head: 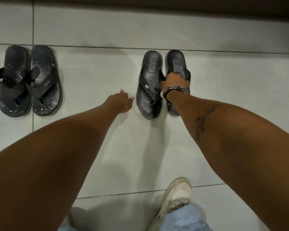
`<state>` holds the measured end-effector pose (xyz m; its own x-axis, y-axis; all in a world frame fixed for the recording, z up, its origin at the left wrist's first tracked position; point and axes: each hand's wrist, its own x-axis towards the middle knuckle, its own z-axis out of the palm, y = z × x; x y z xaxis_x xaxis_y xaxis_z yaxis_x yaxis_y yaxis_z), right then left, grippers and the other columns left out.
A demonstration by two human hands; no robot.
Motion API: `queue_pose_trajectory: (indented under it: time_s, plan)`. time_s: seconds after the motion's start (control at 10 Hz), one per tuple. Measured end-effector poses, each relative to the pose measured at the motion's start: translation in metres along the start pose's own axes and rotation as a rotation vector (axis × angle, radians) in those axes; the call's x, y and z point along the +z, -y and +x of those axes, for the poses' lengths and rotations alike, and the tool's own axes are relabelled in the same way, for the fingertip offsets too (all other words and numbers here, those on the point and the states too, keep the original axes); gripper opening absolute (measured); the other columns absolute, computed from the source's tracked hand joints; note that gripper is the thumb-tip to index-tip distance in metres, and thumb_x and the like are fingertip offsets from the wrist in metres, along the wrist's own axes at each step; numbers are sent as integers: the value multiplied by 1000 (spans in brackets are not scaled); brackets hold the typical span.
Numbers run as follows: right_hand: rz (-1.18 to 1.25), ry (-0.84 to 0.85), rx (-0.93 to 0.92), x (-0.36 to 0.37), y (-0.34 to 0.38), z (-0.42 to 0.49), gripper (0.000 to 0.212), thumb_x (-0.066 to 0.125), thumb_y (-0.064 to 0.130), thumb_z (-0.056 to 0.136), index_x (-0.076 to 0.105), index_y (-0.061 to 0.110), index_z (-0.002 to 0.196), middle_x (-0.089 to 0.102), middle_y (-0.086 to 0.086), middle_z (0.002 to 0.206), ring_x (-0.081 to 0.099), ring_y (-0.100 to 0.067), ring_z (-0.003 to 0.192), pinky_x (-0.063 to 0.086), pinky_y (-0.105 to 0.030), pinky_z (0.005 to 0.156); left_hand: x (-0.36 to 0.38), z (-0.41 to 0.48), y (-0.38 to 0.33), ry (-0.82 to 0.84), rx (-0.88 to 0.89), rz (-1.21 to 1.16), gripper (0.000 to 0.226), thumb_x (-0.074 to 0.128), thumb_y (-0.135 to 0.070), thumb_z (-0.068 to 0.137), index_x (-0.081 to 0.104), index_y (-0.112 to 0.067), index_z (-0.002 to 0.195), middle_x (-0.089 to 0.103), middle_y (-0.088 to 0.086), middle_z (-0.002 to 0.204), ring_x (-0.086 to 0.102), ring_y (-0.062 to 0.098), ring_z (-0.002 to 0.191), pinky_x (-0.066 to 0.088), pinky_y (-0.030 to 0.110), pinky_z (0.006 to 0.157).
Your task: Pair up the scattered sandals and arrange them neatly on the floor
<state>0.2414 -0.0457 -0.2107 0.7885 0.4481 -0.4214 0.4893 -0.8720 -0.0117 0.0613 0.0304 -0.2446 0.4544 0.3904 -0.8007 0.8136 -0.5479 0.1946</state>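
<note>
Pale tiled floor [97, 67] bearing two dark sandal pairs: blue pair [29, 80] far left, black pair [163, 84] right. Right hand [174, 80] grips the black pair's straps; left hand [122, 102], fingers loosely spread, hovers just beside it.

Four sandals total: two dark blue flip-flops [29, 80] paired at left, two black leather sandals [163, 82] paired at right. Two bare hands: left hand [121, 102], right hand [174, 80]. One white sneaker [173, 199]. Several silver bangles [171, 90], exact number unclear.

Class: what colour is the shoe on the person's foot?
White, slightly scuffed shoe, seen best in the head view.
</note>
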Motion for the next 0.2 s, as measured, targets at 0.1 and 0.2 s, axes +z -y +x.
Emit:
queue_pose_trajectory:
  time_s: [0.1,0.2]
  plan:
    - [-34,-1,0,-8,4,-9,15,55,28,88,64,17,86,65,-7,86,60,-30,87,41,-45,87,-27,-19,-4,-122,-22,-138,56,24,-44,102,38,-5,141,41,23,146,40,39,133,33,48,110]
    - [-45,-74,-65,-43,10,-29,26,49,32,90,52,17,68,63,-9,82,62,-32,87,41,-47,86,-70,-52,-5,-387,9,-178,55,22,-44,103,49,-1,124,56,28,127,52,43,119,40,47,99]
